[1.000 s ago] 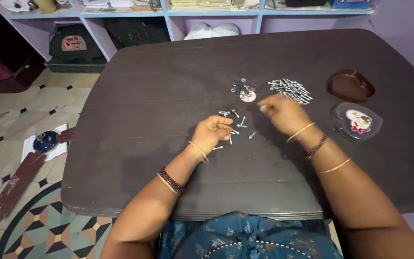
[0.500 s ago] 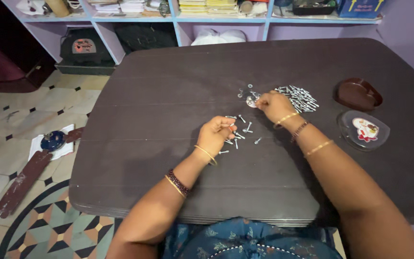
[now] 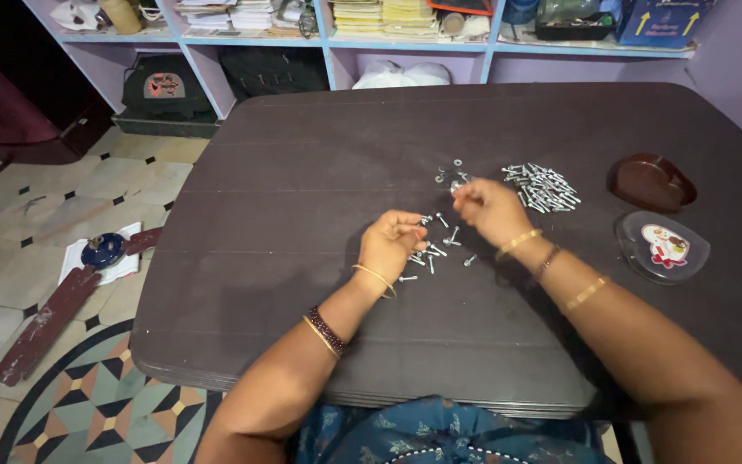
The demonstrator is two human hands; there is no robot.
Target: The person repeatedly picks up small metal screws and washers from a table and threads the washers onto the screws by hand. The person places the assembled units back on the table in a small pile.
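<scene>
On the dark brown wooden table (image 3: 302, 189), a glossy dark brown heart-shaped dish (image 3: 651, 181) sits near the right edge; nothing can be made out inside it. Just in front of it lies a clear heart-shaped lid (image 3: 661, 246) with a white and red cartoon sticker. A loose heap of small silver screws (image 3: 543, 186) lies left of the dish. A few scattered silver screws (image 3: 440, 236) lie between the hands, and small silver washers (image 3: 453, 172) lie just beyond the right hand.

The left hand (image 3: 391, 243) rests on the table with its fingers curled inward beside the scattered screws; whether it holds one is hidden. The right hand (image 3: 487, 209) has its fingertips pinched together near the washers, on something too small to make out.

Behind the table, blue shelves (image 3: 328, 39) hold stacked papers, a yellow jar and a blue box with yellow arrows, all cut off at the top edge. A dark bag with a red and white patch (image 3: 165, 86) sits below.
</scene>
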